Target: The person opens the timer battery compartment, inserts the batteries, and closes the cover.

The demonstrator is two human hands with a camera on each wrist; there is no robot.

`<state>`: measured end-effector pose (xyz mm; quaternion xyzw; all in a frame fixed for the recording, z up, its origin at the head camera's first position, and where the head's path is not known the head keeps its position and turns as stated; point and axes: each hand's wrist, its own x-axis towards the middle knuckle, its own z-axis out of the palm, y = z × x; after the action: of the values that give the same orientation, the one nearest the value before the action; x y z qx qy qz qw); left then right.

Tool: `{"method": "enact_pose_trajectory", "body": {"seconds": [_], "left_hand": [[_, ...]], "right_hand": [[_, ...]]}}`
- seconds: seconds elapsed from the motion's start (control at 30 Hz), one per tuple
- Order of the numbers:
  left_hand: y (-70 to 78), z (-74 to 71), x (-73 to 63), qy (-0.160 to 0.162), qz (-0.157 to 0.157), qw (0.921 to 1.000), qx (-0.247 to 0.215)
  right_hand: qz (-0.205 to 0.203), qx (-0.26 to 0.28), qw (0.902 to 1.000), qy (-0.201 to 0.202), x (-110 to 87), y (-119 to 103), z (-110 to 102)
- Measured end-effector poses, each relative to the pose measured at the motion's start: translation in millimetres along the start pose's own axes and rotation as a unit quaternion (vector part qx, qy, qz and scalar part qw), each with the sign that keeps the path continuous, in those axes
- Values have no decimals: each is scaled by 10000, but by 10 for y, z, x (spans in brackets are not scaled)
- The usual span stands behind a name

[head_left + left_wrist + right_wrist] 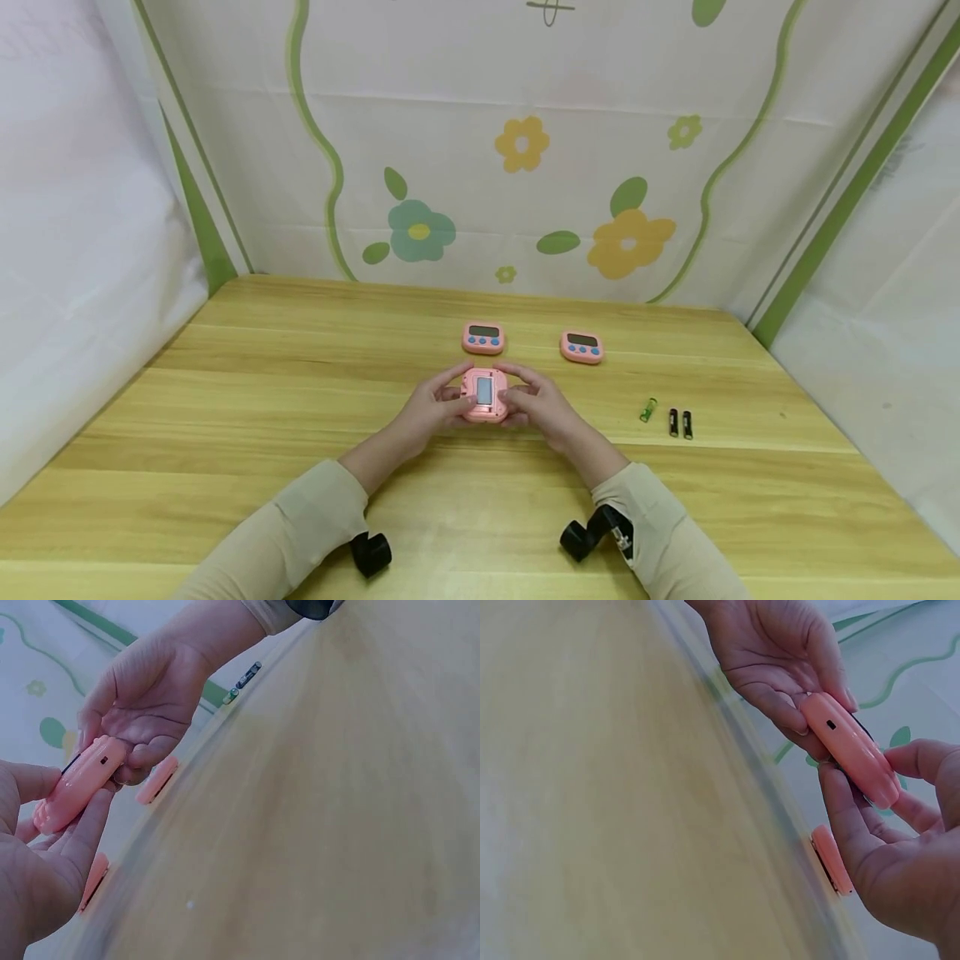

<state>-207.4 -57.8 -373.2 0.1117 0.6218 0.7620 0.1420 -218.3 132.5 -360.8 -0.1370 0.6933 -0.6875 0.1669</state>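
Note:
Both hands hold a pink digital timer point(484, 395) over the middle of the table, its back facing up. A pale grey rectangle shows at the centre of that back. My left hand point(426, 415) grips the timer's left side, thumb on the back and fingers around the edge. From the right, my right hand point(546, 410) pinches the opposite side, its thumb also on the back. In the left wrist view the timer point(81, 784) appears edge-on, with a small dark slot in its side; the right wrist view also shows the timer point(851, 750) edge-on between the two hands.
Just beyond the hands lies a second pink timer point(483, 338) with blue buttons; another pink timer point(581, 347) is to its right. A green battery point(648, 409) and two black batteries point(680, 424) lie at right. A flowered curtain point(465, 150) rises behind the wooden table point(285, 375).

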Motion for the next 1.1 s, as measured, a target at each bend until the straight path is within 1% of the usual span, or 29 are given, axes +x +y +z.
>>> {"method": "enact_pose_trajectory", "body": {"seconds": [0.27, 0.5, 0.67, 0.93, 1.1], "left_hand": [[-20, -15, 20, 8, -211, 9997, -150], [-17, -17, 12, -17, -373, 9990, -253], [-29, -19, 14, -14, -395, 9984, -397], [-28, -5, -5, -72, -399, 9988, -268], [-18, 10, -12, -87, -374, 9990, -230]], "right_hand": [[202, 338, 9991, 126, 23, 49, -2], [317, 533, 9979, 197, 10, 33, 24], [390, 599, 9970, 290, 2, 8, 40], [617, 611, 9955, 391, -18, -7, 51], [662, 561, 9952, 442, -23, -19, 51]]}}
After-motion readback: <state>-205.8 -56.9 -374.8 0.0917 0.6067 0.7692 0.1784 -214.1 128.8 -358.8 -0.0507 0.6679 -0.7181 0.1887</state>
